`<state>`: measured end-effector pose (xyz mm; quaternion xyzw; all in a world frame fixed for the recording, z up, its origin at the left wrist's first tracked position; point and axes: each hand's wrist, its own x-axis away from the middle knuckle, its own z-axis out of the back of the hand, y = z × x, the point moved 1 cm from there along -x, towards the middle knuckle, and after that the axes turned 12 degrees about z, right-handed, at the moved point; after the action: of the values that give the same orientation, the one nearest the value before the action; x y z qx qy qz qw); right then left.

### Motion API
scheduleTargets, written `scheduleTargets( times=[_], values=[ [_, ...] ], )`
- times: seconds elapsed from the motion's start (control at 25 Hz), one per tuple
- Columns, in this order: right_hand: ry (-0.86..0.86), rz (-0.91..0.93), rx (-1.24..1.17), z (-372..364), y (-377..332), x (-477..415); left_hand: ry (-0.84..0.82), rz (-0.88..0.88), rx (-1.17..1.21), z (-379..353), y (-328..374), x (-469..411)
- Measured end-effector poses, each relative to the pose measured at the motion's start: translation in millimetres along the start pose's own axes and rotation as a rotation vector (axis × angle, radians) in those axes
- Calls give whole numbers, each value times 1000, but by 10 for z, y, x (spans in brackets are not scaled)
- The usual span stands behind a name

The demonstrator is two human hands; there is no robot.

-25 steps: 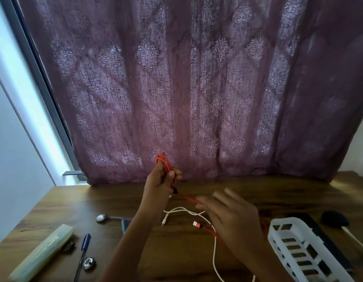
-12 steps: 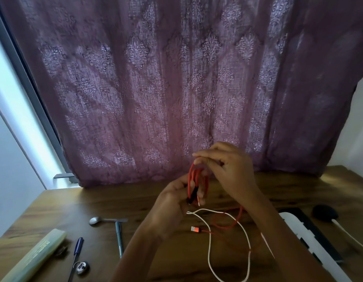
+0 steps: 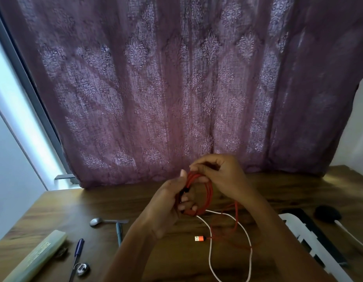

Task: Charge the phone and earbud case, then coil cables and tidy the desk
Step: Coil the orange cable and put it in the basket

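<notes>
While my left hand [image 3: 172, 202] grips the coiled red cable [image 3: 210, 193], my right hand [image 3: 221, 176] pinches the loops' top just above, loose tail and orange plug [image 3: 200, 238] on desk [image 3: 95, 204] below, crossing white cable [image 3: 210, 251].

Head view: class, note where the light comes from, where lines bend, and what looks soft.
Head view: daylight glows through the curtain; the window frame slants, wide-angle distortion; glare on the far right corner of the desk; the red cable looks sharp.
</notes>
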<state>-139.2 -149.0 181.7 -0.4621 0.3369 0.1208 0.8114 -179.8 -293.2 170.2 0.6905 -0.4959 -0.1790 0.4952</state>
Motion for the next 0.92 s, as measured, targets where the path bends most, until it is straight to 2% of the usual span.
scheduleTargets(
  times=[0.12, 0.2, 0.32, 0.4, 0.52, 0.6, 0.76, 0.92],
  values=[
    [57, -8, -66, 33, 97, 0, 21, -54, 38, -2, 19, 9],
    [128, -70, -97, 36, 188, 66, 44, -94, 143, 15, 47, -8],
    [153, -193, -21, -56, 323, 299, 63, -163, 356, 85, 119, -27],
    [103, -222, 118, -139, 373, 470, 55, -230, 444, 163, 181, -25],
    [-130, -246, 537, -286, 399, 736, 99, -324, 499, 315, 241, -41],
    [-188, -145, 722, -388, 344, 879, 216, -396, 427, 380, 223, -72],
    [-216, 217, 823, -479, 219, 893, 584, -505, -46, 396, 80, -114],
    [-158, 424, 937, -362, -69, 657, 654, -550, -380, 355, -121, -184]
  ],
)
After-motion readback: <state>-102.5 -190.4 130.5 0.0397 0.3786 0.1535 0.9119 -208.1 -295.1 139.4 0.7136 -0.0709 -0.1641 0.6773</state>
